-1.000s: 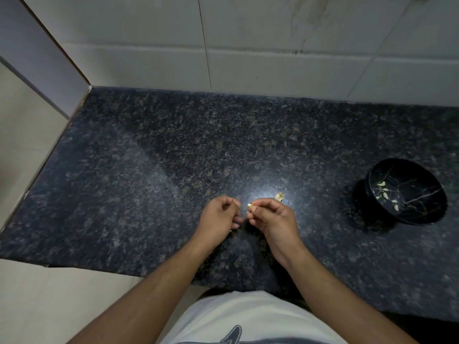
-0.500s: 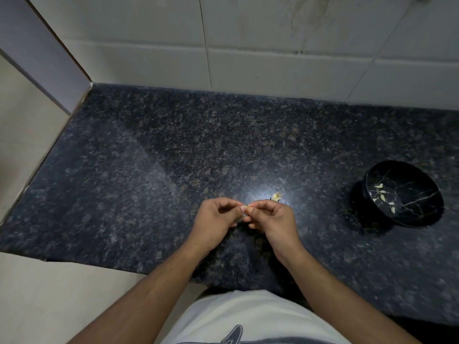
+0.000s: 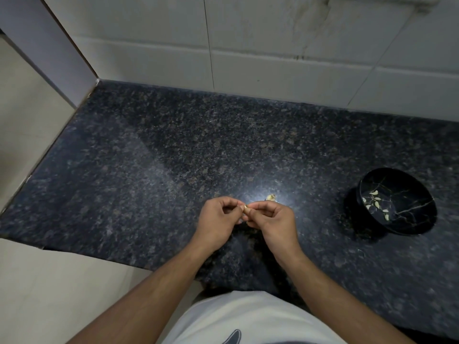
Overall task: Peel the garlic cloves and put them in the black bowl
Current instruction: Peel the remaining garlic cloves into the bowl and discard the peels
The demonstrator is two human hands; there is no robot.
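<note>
Hands, left hand (image 3: 218, 220) and right hand (image 3: 272, 220), pinch one garlic clove (image 3: 246, 209) near the countertop (image 3: 149, 182) front edge.

The desk (image 3: 173, 157) is dark speckled granite, black with grey-brown flecks. The black bowl (image 3: 407, 219) carries thin gold veins and holds pale cream cloves (image 3: 376, 203). The wall tiles (image 3: 273, 45) are off-white.

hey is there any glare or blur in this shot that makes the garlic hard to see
Head view: a bright glare patch on the countertop sits just beyond the hands, washing out the garlic scrap; the clove pinched between left hand and right hand is small and soft; wide-angle bending curves the counter edges.
</note>
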